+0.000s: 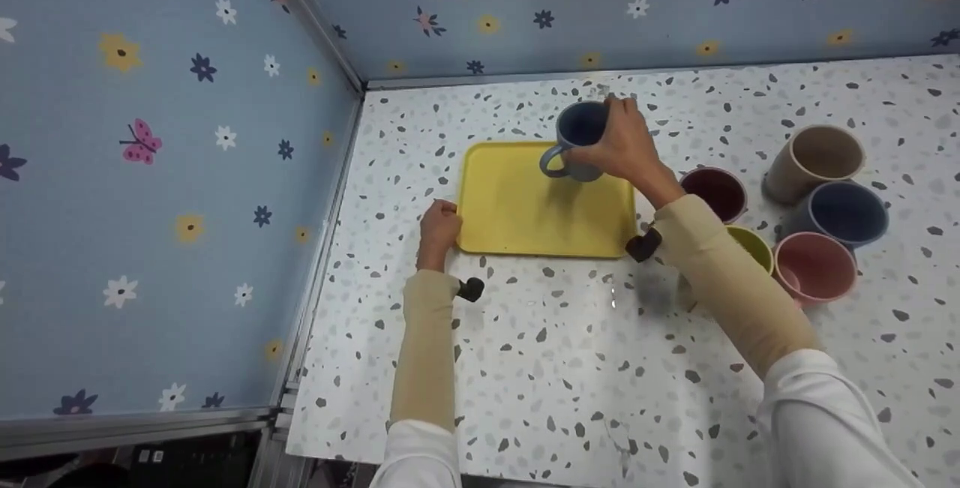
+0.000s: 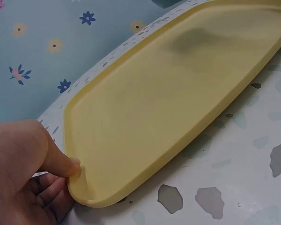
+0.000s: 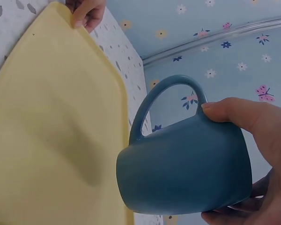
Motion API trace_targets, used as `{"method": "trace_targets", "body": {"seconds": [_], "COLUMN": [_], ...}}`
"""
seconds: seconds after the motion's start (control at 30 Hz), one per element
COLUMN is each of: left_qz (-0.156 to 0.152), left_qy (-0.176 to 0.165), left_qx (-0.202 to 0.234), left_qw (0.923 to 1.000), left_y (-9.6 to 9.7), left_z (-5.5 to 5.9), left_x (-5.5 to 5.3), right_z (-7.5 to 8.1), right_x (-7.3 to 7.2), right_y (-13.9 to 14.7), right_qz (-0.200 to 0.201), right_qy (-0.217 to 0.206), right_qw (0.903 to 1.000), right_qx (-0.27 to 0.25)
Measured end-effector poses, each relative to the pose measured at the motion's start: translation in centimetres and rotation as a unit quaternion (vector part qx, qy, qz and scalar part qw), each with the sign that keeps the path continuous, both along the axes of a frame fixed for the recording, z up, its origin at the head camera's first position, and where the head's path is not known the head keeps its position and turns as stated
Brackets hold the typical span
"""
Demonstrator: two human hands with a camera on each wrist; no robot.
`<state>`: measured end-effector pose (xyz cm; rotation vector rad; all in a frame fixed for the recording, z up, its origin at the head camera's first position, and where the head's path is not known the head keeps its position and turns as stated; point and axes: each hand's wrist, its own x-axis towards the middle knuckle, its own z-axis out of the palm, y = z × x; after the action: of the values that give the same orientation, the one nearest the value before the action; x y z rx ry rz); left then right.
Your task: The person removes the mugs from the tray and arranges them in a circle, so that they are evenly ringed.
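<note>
A blue mug (image 1: 581, 132) with its handle toward the left is gripped near the rim by my right hand (image 1: 626, 139), held above the back of a yellow tray (image 1: 540, 211). In the right wrist view the mug (image 3: 182, 164) hangs over the tray's edge, thumb by the top of the handle and fingers on the far side. My left hand (image 1: 439, 226) pinches the tray's left edge near the front corner. In the left wrist view the thumb (image 2: 61, 161) lies on the rim with the other fingers curled below it. The mug casts a shadow on the tray.
Right of the tray stand several mugs: a dark red mug (image 1: 716, 192), a green mug (image 1: 750, 248) partly behind my right sleeve, a beige mug (image 1: 784, 169), another blue mug (image 1: 847, 214) and a pink mug (image 1: 816, 267). Flowered panels (image 1: 510, 16) border the speckled table (image 1: 540, 398) at back and left.
</note>
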<state>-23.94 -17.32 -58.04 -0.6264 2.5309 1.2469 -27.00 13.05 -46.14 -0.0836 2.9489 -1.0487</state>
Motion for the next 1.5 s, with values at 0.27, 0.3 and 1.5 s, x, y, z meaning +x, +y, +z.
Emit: {"method": "trace_targets", "body": {"seconds": [0.27,0.3,1.5], "left_qz": [0.003,0.001,0.000], "left_qy": [-0.009,-0.005,-0.015], "left_qx": [0.006,0.006,0.013], "left_qw": [0.9999,1.0000,0.9998], "left_y": [-0.2,-0.3,-0.2], "left_z": [-0.2,-0.1,-0.3], "left_x": [-0.3,-0.4,-0.3], "right_z": [0.8,0.9,-1.1], "right_x": [0.6,0.6,2.4], "right_y": [2.9,3.3,13.4], "right_qz": [-0.045,-0.051,-0.172], "right_qy": [-0.020,-0.022,-0.094], "right_qw": [0.9987,0.9983,0.9798], "right_qx": [0.013,0.014,0.041]}}
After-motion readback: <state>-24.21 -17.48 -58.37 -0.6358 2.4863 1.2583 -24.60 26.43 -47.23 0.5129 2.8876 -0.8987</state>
